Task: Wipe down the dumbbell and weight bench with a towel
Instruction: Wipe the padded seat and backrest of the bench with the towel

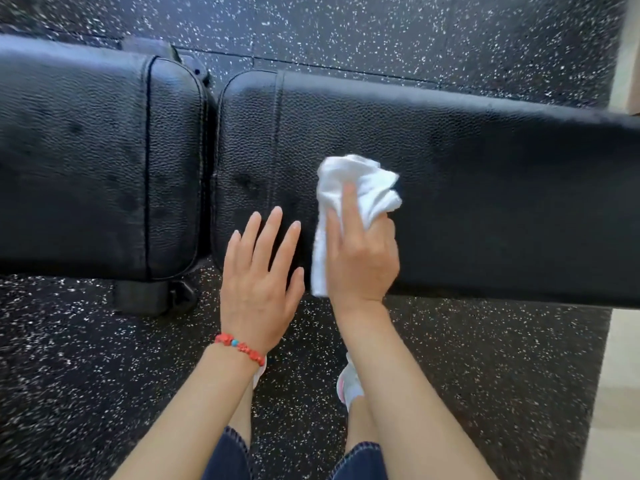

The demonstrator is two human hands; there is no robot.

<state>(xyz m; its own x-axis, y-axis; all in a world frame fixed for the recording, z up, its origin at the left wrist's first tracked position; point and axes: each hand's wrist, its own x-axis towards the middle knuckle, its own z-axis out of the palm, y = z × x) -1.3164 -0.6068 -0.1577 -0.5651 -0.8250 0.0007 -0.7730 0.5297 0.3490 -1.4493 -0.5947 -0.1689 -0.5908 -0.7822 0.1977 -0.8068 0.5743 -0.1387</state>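
Observation:
A black padded weight bench runs across the view in two cushions, a shorter seat pad on the left and a long back pad on the right. My right hand is shut on a bunched white towel and presses it on the long pad near its left end. Just left of the towel, my left hand lies flat with fingers spread at the pad's near edge, a red bead bracelet on its wrist. No dumbbell is in view.
Black rubber flooring with white speckles lies under and around the bench. Part of the bench frame shows below the seat pad. Pale floor borders the mat on the right. My legs and white shoes are below the arms.

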